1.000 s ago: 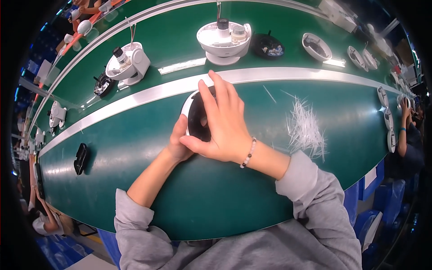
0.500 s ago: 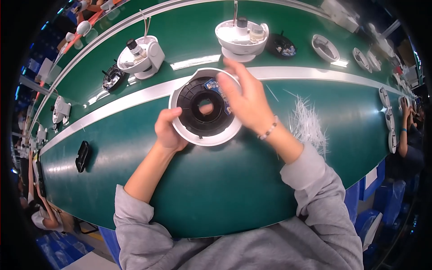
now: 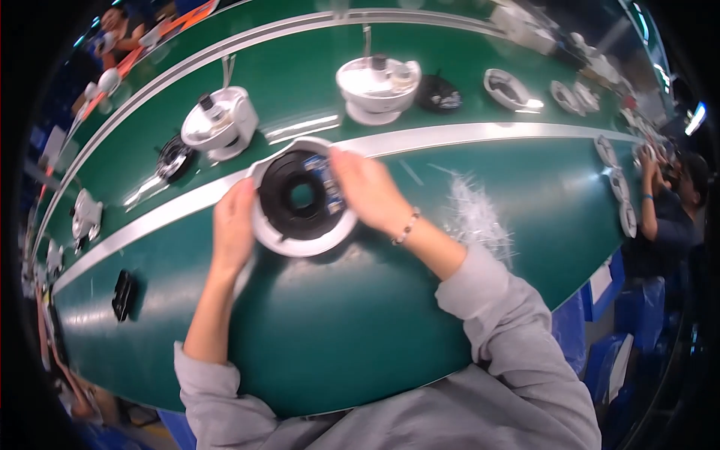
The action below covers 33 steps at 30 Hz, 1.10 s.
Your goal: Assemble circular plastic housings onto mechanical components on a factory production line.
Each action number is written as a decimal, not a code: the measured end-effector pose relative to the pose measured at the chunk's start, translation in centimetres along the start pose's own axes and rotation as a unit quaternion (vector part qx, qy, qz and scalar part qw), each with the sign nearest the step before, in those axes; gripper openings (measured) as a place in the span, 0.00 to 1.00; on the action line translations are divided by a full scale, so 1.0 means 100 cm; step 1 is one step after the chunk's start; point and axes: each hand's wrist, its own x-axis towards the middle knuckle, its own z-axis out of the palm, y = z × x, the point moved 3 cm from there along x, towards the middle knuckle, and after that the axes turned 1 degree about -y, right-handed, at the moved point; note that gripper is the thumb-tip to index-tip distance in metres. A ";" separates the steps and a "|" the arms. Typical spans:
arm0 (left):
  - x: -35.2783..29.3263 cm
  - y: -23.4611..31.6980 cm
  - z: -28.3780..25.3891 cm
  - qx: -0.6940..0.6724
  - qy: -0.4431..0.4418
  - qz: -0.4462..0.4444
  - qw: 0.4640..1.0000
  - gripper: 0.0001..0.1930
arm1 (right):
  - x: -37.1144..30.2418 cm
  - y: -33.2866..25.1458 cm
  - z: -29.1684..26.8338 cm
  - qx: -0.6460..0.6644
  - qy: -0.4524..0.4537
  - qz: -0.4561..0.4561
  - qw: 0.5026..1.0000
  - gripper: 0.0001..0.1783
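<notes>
Above the green bench I hold a round white plastic housing (image 3: pixel 313 245) with a black ring-shaped insert (image 3: pixel 277 196) inside. A small blue circuit board (image 3: pixel 328 185) sits along the insert's right side, and bench green shows through the central hole. My left hand (image 3: pixel 235 225) grips the housing's left rim. On the upper right rim, my right hand (image 3: pixel 369 189) is closed, partly covering the edge by the board; its fingertips are hidden behind the rim. Motion blurs both hands slightly.
A pile of thin clear strips (image 3: pixel 480 216) lies right of my hands. A black plastic part (image 3: pixel 123 295) rests at left. Beyond the metal rail stand white housings with motors (image 3: pixel 219 124) (image 3: pixel 375 84) and a black round part (image 3: pixel 437 94). A co-worker (image 3: pixel 671 199) works at far right.
The housing and both hands have shifted left in the picture, as has the whole scene. My left hand has moved up along the rim, and my right hand has settled onto the right rim.
</notes>
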 end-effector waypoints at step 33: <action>0.102 -0.099 -0.245 0.367 0.196 -0.169 0.893 0.28 | 0.035 0.012 -0.176 0.074 0.361 -0.161 0.916 0.19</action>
